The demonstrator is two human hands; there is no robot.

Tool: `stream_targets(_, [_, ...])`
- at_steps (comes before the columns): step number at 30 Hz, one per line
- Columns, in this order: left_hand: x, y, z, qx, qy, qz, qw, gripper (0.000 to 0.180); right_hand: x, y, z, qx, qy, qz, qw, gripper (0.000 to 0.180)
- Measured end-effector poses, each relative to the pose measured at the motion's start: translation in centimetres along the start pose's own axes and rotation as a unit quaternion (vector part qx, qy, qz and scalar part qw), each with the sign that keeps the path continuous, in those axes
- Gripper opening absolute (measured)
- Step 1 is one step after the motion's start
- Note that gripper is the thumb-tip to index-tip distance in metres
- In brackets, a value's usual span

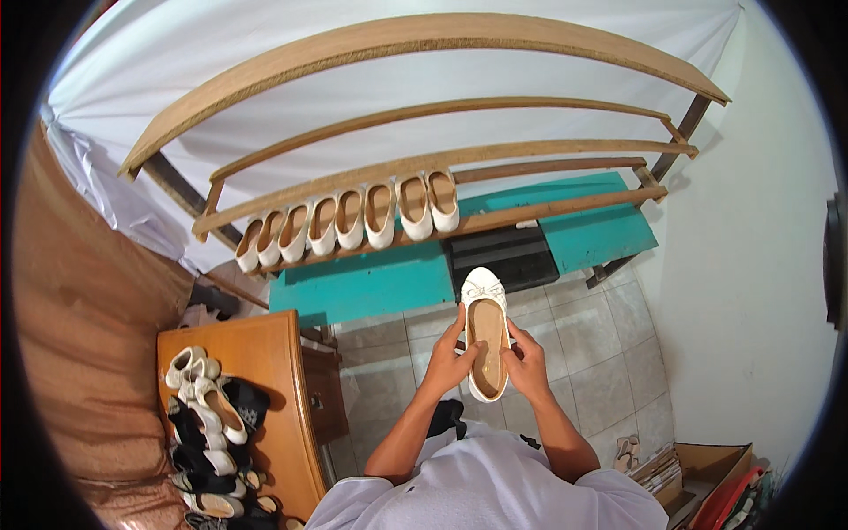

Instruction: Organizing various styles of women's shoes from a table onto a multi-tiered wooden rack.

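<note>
A white ballet flat with a rounded toe and a small bow (pixel 486 340) is held out in front of the body, toe pointing away, above a floor of pale grey square tiles (pixel 609 367). Its upper looks textured around the toe; the insole is smooth and tan (faint marks show near the heel). The left hand (pixel 452 353) and the right hand (pixel 527 360) are partly closed on its opposite sides, thumbs over the rim, fingers curled around the outer walls.

Beyond, a slatted rack of brown wood (pixel 428 40), its rails bent by the lens, carries eight similar white flats (pixel 380 216) in a slanting row. Under it lies a flat turquoise bench (pixel 362 291) with a black, box-like section (pixel 508 256), partly hidden by the held toe. At left, a glossy orange-brown wooden table (pixel 274 380) bears a jumbled heap of black and white shoes (pixel 212 424), beside a wrinkled brown curtain (pixel 84 309). An open cardboard box (pixel 720 464) sits at lower right.
</note>
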State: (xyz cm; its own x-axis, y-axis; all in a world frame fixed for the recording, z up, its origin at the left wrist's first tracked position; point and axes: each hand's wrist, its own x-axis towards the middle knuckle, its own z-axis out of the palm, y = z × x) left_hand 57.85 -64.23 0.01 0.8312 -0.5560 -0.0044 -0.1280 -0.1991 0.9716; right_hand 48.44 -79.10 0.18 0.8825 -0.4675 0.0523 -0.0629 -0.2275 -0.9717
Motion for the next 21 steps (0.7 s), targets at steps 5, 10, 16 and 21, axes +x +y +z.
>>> stream_targets(5, [6.7, 0.6, -2.1, -0.043, -0.047, 0.015, 0.998, 0.081, 6.1, 0.1, 0.4, 0.041, 0.031, 0.020, 0.998, 0.057])
stream_targets(10, [11.0, 0.8, -2.3, -0.024, -0.068, 0.026, 0.997, 0.081, 9.6, 0.3, 0.4, 0.046, 0.055, 0.025, 0.997, 0.058])
stream_targets(16, [15.1, 1.0, -2.2, 0.059, -0.059, 0.047, 0.995, 0.078, 13.7, 0.8, -0.1, 0.004, 0.045, 0.018, 0.999, 0.056])
stream_targets(21, [18.7, 0.6, -1.8, 0.145, -0.054, 0.047, 0.987, 0.081, 18.1, 2.3, -1.0, 0.009, 0.036, -0.012, 0.999, 0.056])
